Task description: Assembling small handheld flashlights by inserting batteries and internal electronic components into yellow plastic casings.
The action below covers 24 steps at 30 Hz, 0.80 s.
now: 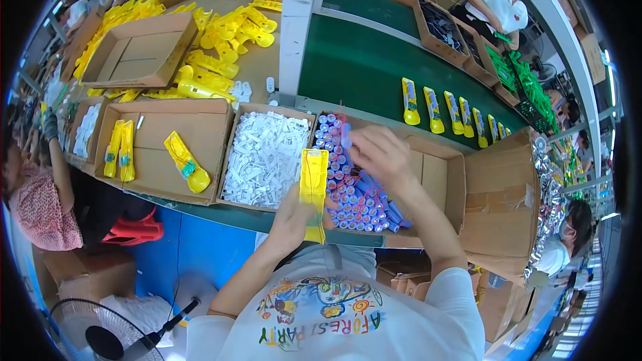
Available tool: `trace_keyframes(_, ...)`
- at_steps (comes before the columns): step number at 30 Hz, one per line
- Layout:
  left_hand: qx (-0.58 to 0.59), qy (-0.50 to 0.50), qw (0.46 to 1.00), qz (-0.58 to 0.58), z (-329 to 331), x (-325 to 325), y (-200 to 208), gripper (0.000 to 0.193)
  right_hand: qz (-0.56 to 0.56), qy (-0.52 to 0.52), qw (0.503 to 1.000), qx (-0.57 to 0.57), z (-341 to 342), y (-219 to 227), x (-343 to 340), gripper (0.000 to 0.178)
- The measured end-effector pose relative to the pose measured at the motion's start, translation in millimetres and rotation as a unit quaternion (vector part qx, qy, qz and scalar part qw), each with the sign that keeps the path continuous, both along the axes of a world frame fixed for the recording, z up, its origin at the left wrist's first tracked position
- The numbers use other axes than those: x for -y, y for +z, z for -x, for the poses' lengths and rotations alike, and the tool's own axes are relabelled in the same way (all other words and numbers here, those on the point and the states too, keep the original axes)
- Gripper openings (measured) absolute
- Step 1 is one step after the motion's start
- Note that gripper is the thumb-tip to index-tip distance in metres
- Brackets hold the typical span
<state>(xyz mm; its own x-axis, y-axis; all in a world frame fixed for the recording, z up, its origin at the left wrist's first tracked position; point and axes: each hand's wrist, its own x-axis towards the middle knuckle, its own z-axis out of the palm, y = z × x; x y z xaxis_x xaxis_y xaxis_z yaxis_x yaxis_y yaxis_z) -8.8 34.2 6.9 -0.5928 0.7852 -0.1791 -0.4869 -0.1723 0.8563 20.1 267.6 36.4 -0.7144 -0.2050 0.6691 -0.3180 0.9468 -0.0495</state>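
Note:
My left hand (291, 219) is closed around a long yellow plastic shell (313, 168), held upright in front of my chest; its lower part is blurred. My right hand (382, 155) reaches over a cardboard box of purple-blue cylindrical battery cells (348, 208) with thin red wires. Its fingertips pinch one battery cell (346, 136) at the far side of that box. Left of the cells stands a box filled with small white plastic parts (266, 154).
Further left, a cardboard box (150, 124) holds several yellow shells with green parts. Yellow shells (234, 30) lie heaped behind it beside a shallow tray (140, 53). Fitted yellow shells line the green conveyor belt (354, 60). A metal post (299, 33) rises behind the boxes; co-workers sit around.

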Motion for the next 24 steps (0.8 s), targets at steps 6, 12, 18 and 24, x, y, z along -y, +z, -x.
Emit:
trace_keyframes(6, -0.045, -0.022, 0.998, -0.036, -3, 1, -4, 0.039, -0.075, 0.157, 0.985, -0.002, -38, 15, 59, 0.041)
trace_keyframes(12, -0.023, -0.033, 0.999, -0.007, 0, 15, 8, 0.039, -0.077, 0.067, 0.992, 0.072, -52, 0, 90, 0.043)
trace_keyframes(18, 0.076, -0.036, 0.996, 0.006, -1, 28, 15, 0.036, -0.183, 0.061, 0.979, 0.066, -54, 4, 103, 0.033)
trace_keyframes(24, -0.007, -0.053, 0.998, -0.025, -7, 32, -1, 0.050, -0.166, 0.077, 0.982, 0.051, -62, 3, 107, 0.030)
